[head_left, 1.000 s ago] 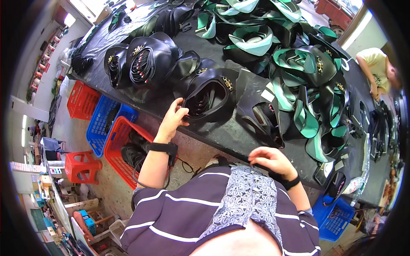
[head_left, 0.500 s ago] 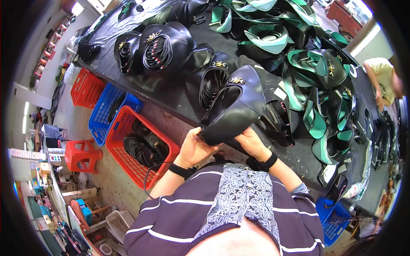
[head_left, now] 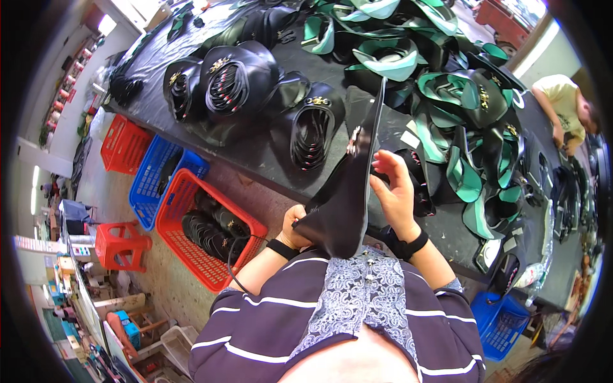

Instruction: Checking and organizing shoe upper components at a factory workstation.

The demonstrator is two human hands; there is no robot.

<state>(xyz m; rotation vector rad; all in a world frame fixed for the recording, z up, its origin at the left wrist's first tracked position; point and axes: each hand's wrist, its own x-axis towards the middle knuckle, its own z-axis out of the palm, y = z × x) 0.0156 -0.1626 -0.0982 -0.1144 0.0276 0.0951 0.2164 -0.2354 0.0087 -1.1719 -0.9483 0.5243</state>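
Where the black shoe upper (head_left: pixel 341 204) is: raised in front of the chest by the near edge of the dark table (head_left: pixel 255 165), tilted and seen nearly edge-on, a small metal ornament (head_left: pixel 353 141) high on it.
Left hand (head_left: pixel 295 228): fingers pressed together, pinching the upper at its lower left end.
Right hand (head_left: pixel 397 191): lifted just beside the upper's right edge, thumb and bent fingers spread apart — whether a fingertip touches that edge is hard to tell from this angle.
Wrists: a black band (head_left: pixel 416 243) on the right, another (head_left: pixel 281 249) on the left.
Nearest stack: nested black uppers (head_left: pixel 314 131) on the table, a gold ornament on top.
Farther left: two more nested stacks, one large (head_left: pixel 258 75), one smaller (head_left: pixel 175 86).
Green-lined pieces (head_left: pixel 464 172): heaped across the table's right half.
Floor, left side: a red basket (head_left: pixel 185 252) holding black pieces (head_left: pixel 204 231), a blue basket (head_left: pixel 143 199) just beside it, a red stool (head_left: pixel 121 244) nearby.
Far right: a co-worker in a pale yellow top (head_left: pixel 559 96) — both hands low, close together.
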